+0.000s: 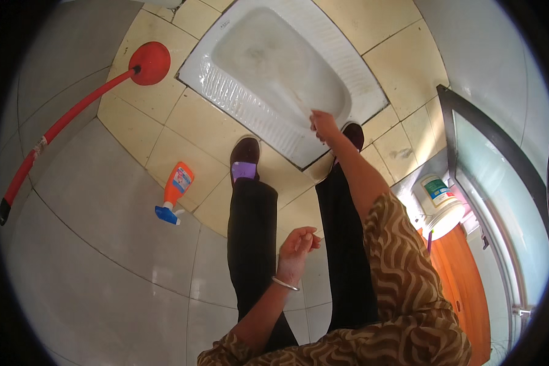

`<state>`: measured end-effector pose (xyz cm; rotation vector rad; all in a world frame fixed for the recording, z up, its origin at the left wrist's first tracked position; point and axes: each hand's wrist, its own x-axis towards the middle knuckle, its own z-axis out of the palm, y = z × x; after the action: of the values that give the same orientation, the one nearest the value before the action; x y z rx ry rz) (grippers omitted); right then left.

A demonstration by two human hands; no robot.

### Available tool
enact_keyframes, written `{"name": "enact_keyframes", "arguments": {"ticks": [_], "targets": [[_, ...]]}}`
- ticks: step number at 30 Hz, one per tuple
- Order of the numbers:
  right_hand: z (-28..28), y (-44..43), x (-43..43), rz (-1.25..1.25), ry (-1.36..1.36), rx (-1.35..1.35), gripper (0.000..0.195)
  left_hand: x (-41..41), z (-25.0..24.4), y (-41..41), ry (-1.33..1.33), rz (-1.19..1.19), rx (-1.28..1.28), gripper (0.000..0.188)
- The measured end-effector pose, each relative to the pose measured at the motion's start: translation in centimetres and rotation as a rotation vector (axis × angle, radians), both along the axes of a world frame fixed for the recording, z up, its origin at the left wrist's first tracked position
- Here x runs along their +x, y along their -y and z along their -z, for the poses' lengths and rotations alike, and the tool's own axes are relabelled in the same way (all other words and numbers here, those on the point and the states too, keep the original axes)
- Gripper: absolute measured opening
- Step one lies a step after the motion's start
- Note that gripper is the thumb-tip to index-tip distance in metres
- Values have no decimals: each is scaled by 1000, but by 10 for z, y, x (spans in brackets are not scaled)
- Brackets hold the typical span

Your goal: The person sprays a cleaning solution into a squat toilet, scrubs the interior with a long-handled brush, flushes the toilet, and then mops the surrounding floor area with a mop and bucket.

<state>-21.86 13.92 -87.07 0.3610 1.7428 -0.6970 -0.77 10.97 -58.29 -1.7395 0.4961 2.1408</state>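
My right hand (324, 126) hangs over the near right end of the white ceramic squat toilet (274, 68), its fingers curled; whether it grips something small cannot be told. My left hand (298, 244), with a silver bangle at the wrist, is held between my legs, fingers loosely bent, with nothing visible in it. To the left, an orange spray bottle (179, 183) with a blue trigger head stands near the wall. Farther left, a plunger with a red rubber cup (150, 63) and a long red handle leans towards the grey wall. Water shines on the toilet's ribbed left side.
Yellowish floor tiles (196, 121) surround the toilet, and my dark shoes stand at its near edge. At the right are a glass door (494, 160) with a dark frame, a white bucket (444, 219) bearing a label, and an orange wooden panel (462, 293). Grey tiled walls rise at both sides.
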Motion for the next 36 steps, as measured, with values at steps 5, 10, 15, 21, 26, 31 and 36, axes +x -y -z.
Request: {"name": "enact_keyframes", "arguments": {"ticks": [5, 10, 15, 21, 26, 31, 36], "targets": [[-22, 0, -24, 157, -46, -130, 40, -2, 9, -14, 96, 50, 83, 23], [-13, 14, -33, 298, -146, -46, 34, -3, 15, -26, 11, 21, 14, 22], [-32, -4, -42, 94, -21, -25, 32, 3, 19, -29, 103, 41, 37, 17], [-44, -86, -39, -422, -504, 124, 32, 4, 26, -34, 81, 103, -10, 19], [-98, -134, -21, -521, -386, 195, 35, 23, 32, -43, 103, 106, -3, 18], [-176, -84, -55, -950, -596, 404, 46, 31, 38, -42, 76, 77, -36, 18], [-166, -61, -100, -1253, -812, 285, 56, 21, 32, -38, 84, 67, -28, 17]]}}
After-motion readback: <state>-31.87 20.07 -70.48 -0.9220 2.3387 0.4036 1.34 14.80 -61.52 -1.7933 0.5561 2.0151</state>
